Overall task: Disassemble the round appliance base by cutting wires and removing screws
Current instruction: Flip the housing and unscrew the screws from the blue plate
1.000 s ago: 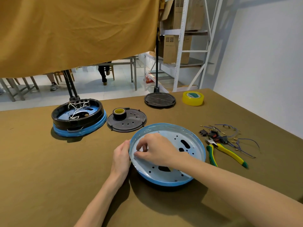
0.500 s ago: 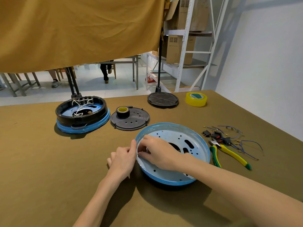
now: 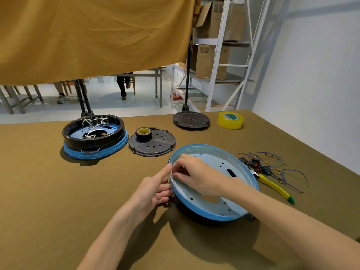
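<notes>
Matt olive cloth covers the worktop (image 3: 58,201). Blue round pan (image 3: 218,209): smooth, painted metal by its look. Black perforated cover plate (image 3: 155,145): matt plastic. Yellow tape roll (image 3: 230,120): glossy, translucent. Pliers (image 3: 272,187): smooth yellow-green plastic grips. Hanging curtain (image 3: 93,36): creased ochre cloth.

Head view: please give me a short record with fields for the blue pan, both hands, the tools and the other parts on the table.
blue pan: blue pan, tilted, near edge raised
left hand: left hand holds the pan's left rim from outside
right hand: right hand, fingers curled inside at that rim
tools: yellow-handled pliers right of pan, beside cut wires
other parts: black-and-blue base; black plate bearing a tape roll
</notes>
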`<state>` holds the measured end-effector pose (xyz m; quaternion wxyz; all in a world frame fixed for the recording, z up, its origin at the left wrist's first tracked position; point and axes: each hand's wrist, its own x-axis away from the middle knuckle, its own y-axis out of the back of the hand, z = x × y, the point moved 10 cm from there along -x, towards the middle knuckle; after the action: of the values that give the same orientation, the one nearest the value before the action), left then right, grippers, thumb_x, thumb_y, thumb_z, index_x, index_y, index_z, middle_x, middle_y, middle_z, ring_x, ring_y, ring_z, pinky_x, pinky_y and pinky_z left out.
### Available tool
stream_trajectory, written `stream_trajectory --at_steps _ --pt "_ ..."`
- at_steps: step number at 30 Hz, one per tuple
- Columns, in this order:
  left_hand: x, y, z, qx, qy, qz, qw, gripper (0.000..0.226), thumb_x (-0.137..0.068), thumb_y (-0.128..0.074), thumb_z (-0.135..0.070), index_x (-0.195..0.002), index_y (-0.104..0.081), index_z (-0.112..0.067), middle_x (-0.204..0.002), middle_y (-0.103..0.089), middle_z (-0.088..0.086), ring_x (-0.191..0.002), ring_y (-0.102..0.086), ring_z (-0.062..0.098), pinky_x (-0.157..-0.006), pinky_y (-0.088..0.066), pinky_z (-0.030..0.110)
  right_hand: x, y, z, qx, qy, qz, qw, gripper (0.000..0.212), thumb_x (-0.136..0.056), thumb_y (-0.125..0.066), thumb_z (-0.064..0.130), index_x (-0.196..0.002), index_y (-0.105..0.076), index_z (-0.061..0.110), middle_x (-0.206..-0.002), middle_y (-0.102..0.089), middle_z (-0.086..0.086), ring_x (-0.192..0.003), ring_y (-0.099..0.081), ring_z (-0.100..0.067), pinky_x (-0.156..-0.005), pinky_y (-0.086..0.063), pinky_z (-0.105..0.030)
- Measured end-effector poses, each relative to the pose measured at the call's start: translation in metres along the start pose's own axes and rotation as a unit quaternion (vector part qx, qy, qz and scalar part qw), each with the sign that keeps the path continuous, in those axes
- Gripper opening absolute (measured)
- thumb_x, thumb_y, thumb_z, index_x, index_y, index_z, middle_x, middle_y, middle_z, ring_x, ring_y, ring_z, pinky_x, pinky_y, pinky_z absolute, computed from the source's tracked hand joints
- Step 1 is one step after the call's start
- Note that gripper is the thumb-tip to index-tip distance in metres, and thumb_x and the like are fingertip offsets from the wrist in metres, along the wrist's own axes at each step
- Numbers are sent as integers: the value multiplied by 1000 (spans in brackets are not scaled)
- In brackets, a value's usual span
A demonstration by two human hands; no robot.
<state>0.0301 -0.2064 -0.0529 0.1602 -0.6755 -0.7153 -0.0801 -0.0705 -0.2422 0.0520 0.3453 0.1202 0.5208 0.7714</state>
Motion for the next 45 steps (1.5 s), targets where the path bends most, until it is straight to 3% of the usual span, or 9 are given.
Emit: stream_trajectory --at_steps 3,11,18,23,28,34,38,41,45 --pt "3 2 0 52 37 6 998 78 -64 -79 -66 -116 -66 -9 -97 -80 10 -93 -78 20 -75 -62 30 -2 4 0 4 -3 -1 1000 10 -102 -61 27 -107 -66 20 -105 -59 8 -95 -54 -6 -84 -47 -23" --pt "3 9 -4 21 28 10 999 63 -70 -78 -61 -114 -76 -16 -108 -79 9 -98 -77 20 -79 -61 31 -5 18 -1 18 -26 -32 999 12 -98 -66 31 -96 -70 21 -88 -63 14 -81 -59 -3 -66 -46 -15" --pt "3 10 -15 101 -23 9 995 43 -87 -72 -42 -119 -72 -14 -114 -78 4 -104 -75 17 -86 -55 33 -16 39 -2 20 -52 -37 998 10 -100 -62 24 -103 -70 18 -94 -65 7 -85 -60 -5 -75 -51 -24" --pt "4 10 -23 181 -33 46 982 46 -90 -62 -34 -128 -67 -10 -124 -74 8 -113 -72 21 -94 -50 37 -7 60 -9 -28 -43 -112 992 11 -97 -67 19 -105 -75 18 -90 -65 14 -82 -60 -2 -68 -46 -12" --pt "4 6 -23 193 -38 51 979 48 -88 -63 -32 -129 -66 -8 -124 -74 9 -113 -72 23 -93 -52 36 4 58 -13 -42 -33 -139 989 17 -96 -69 20 -111 -77 22 -95 -66 14 -84 -61 -5 -70 -48 -15" --pt "0 11 -17 89 -31 27 995 47 -100 -52 -47 -125 -67 -10 -114 -78 6 -106 -75 20 -90 -55 35 9 45 -18 -51 -28 -72 996 18 -95 -70 27 -111 -77 33 -106 -62 16 -95 -59 -2 -78 -50 -20" --pt "1 4 -4 -20 4 14 1000 67 -84 -59 -74 -108 -76 -14 -100 -80 6 -91 -76 15 -73 -61 31 19 -1 -15 6 -16 23 1000 30 -93 -71 38 -122 -72 28 -118 -56 8 -110 -55 -8 -97 -46 -29" --pt "1 2 -5 -35 -12 10 999 58 -81 -73 -62 -111 -75 -12 -90 -80 3 -81 -75 10 -70 -60 25 23 -2 -21 -35 -42 -28 998 50 -90 -76 39 -135 -62 22 -121 -56 8 -105 -55 -4 -96 -48 -25" --pt "-1 5 -5 -9 -6 11 1000 46 -86 -75 -48 -115 -73 -12 -118 -74 17 -106 -73 24 -83 -62 30 24 -1 -26 -49 -54 -42 996 61 -88 -77 42 -142 -55 24 -121 -51 10 -99 -53 3 -90 -44 -13"
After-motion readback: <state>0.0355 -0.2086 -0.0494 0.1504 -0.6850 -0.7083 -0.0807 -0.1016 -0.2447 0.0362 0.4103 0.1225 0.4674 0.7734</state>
